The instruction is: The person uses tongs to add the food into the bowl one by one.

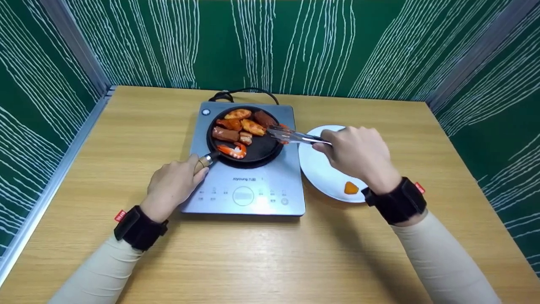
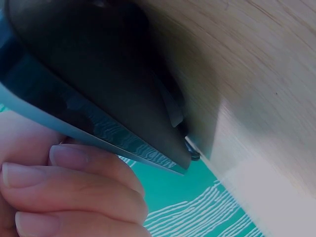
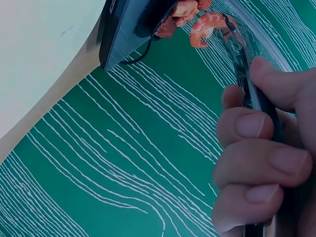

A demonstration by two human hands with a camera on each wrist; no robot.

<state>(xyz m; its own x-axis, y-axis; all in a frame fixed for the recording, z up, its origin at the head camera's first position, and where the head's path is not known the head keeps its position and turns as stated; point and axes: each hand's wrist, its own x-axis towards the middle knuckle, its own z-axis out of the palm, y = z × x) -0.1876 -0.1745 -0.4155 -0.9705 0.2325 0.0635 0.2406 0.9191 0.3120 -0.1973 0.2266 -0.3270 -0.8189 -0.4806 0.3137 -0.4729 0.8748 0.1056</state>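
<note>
My left hand grips the wooden handle of a small black frying pan on an induction cooker. In the pan lie a shrimp, brown sausage-like pieces, a browned wing-like piece and other food pieces. My right hand holds metal tongs, their tips over the pan's right rim. Between the tips is another orange shrimp, largely covered by the tongs in the head view. In the left wrist view, curled fingers show beside the cooker's edge.
A white plate stands right of the cooker, partly under my right forearm and hand. One orange wedge-shaped piece lies on it. A black cord runs behind the cooker. Green patterned panels close off the wooden table's back and sides.
</note>
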